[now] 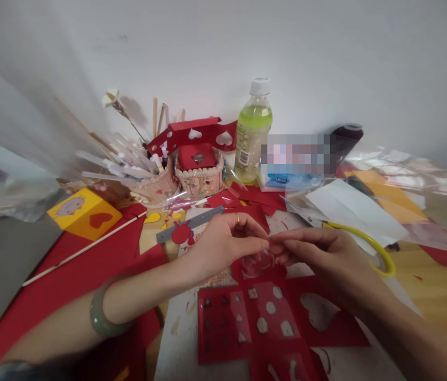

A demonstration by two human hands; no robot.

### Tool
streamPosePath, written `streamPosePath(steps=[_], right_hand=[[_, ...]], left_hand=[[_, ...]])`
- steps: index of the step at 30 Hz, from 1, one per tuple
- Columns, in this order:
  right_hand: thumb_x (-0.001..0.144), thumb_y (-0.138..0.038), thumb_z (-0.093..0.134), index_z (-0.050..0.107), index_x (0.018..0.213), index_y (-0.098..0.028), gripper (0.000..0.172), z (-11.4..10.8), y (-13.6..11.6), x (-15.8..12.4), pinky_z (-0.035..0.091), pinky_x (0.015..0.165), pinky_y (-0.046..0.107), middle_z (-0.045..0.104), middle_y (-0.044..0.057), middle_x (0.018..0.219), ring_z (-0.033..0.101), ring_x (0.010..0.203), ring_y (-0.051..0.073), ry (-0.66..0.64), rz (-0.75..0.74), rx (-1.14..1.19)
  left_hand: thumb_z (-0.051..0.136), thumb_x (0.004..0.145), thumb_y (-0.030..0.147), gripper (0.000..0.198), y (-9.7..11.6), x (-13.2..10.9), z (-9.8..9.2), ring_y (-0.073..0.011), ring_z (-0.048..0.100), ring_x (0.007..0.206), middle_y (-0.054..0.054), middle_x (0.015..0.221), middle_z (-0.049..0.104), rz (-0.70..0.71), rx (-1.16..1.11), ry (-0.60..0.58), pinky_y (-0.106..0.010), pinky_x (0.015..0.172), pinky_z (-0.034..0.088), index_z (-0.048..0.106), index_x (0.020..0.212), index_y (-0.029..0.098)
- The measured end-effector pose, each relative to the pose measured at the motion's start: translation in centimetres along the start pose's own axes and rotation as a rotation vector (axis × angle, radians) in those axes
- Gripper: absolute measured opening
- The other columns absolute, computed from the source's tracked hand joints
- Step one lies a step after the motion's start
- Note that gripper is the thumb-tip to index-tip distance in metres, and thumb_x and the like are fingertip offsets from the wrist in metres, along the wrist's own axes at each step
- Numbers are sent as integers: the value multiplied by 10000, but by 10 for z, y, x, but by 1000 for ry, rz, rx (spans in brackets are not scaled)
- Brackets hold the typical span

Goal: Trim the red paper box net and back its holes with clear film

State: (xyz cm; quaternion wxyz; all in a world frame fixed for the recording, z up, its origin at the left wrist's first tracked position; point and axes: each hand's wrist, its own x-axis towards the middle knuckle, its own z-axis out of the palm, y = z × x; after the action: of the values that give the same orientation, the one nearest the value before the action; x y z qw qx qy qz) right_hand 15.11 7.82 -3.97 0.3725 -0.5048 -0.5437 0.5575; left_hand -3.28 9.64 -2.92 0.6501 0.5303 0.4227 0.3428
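My left hand [235, 238], with a ring and a green bangle on its wrist, meets my right hand [312, 246] at the fingertips. Both pinch a small clear film piece [258, 263], which hangs just below the fingers and is hard to make out. Under them lies a red paper cutout [255, 344] with square panels, some pierced by triangles, round holes and a heart. Clear film appears to cover several of its openings. Yellow scissor handles [382, 251] lie partly behind my right hand.
A green drink bottle [253, 137], a tissue pack [286, 180] and pen baskets [201, 180] stand at the back. A grey ruler [163, 234], a yellow box [84, 214], a thin stick [84, 250] and red sheets [100, 264] lie left. White paper [358, 209] is at right.
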Motion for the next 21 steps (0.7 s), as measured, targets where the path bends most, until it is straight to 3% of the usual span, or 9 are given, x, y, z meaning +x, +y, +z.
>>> streamPosePath(steps=[7, 12, 15, 21], right_hand=[[749, -387, 662, 740, 840, -209, 215, -1, -3, -1, 547, 585, 237, 709, 41, 689, 651, 586, 139, -15, 20, -26], [711, -386, 705, 731, 745, -202, 189, 0, -2, 0, 534, 562, 213, 703, 35, 667, 639, 557, 125, -21, 1, -10], [687, -366, 727, 726, 698, -195, 172, 1, -1, 1, 529, 546, 205, 697, 32, 646, 631, 540, 120, -22, 14, 43], [725, -304, 697, 746, 782, -234, 103, 0, 3, 1, 519, 556, 145, 713, 18, 688, 646, 582, 94, -66, 34, 181]], left_hand=[[645, 669, 150, 58, 2, -2, 0, -70, 550, 511, 31, 561, 595, -10, -20, -25, -190, 516, 425, 590, 676, 133], [648, 664, 155, 54, 3, -3, 1, -80, 554, 521, 15, 581, 611, -22, 0, -37, -201, 519, 430, 602, 677, 130], [641, 669, 163, 51, 2, -2, 1, -86, 558, 531, 11, 590, 615, -23, 2, -47, -209, 530, 439, 602, 683, 133], [647, 654, 147, 47, 3, -1, -1, -79, 556, 528, 22, 572, 604, 10, -3, -20, -189, 515, 429, 603, 667, 135]])
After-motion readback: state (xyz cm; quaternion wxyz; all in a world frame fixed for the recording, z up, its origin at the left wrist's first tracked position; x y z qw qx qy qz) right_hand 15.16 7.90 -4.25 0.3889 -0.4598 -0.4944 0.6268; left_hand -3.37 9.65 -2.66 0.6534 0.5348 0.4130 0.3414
